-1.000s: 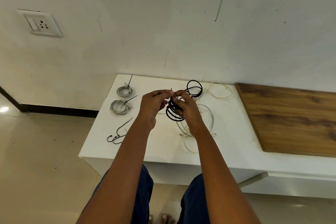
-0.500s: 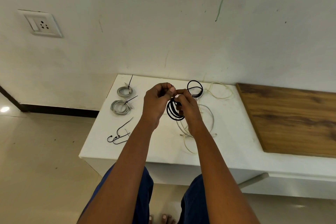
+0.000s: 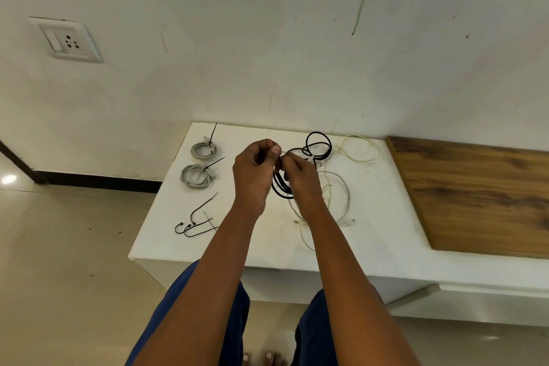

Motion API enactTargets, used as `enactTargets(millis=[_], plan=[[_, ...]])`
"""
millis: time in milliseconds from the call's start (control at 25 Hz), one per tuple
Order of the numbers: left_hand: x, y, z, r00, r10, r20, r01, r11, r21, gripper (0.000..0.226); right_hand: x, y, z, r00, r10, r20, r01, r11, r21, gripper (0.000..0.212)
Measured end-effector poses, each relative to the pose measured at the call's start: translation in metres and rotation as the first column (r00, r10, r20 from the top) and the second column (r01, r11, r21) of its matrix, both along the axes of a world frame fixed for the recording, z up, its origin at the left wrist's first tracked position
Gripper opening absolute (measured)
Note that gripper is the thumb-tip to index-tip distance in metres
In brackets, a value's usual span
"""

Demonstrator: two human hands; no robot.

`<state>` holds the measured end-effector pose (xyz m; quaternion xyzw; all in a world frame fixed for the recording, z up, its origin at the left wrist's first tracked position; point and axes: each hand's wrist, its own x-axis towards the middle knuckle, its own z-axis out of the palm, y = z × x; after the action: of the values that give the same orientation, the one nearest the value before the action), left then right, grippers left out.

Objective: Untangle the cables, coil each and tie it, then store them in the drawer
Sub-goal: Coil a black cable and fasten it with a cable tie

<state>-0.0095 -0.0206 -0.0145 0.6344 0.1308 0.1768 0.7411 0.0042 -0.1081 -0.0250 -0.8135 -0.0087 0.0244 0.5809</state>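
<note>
A coiled black cable (image 3: 280, 187) hangs between my hands above the white table (image 3: 261, 246). My right hand (image 3: 301, 180) grips the coil's top; my left hand (image 3: 255, 171) pinches something small at the coil, likely a tie, which its fingers hide. Behind them lies a loose black cable (image 3: 318, 144) and tangled white cables (image 3: 341, 187). Two grey coils, each bound with a black tie, lie at the far left: one (image 3: 203, 149) at the back, one (image 3: 196, 176) nearer.
Loose black zip ties (image 3: 196, 220) lie near the table's front left. A wooden panel (image 3: 475, 193) covers the table's right side. A wall socket (image 3: 66, 40) is on the wall at left. The tiled floor lies below the table's left edge.
My hands have closed in together over the top of the black coil, the left hand rising slightly; the coil stays between them.
</note>
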Motion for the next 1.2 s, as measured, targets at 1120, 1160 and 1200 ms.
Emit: enactTargets(millis=[1120, 1160, 1200], plan=[[0.048, 0.083, -0.059, 0.913, 0.162, -0.375, -0.255, 0.943, -0.213, 0.020, 0.064, 0.092, -0.051, 0.901, 0.144, -0.408, 0.197, 0.704, 0.683, 0.030], [0.050, 0.083, -0.065, 0.903, 0.179, -0.390, -0.267, 0.945, -0.186, 0.020, 0.064, 0.094, -0.057, 0.891, 0.163, -0.423, 0.195, 0.704, 0.682, 0.030], [0.053, 0.083, -0.070, 0.891, 0.197, -0.409, -0.281, 0.947, -0.155, 0.020, 0.065, 0.095, -0.062, 0.882, 0.172, -0.438, 0.193, 0.717, 0.670, 0.030]])
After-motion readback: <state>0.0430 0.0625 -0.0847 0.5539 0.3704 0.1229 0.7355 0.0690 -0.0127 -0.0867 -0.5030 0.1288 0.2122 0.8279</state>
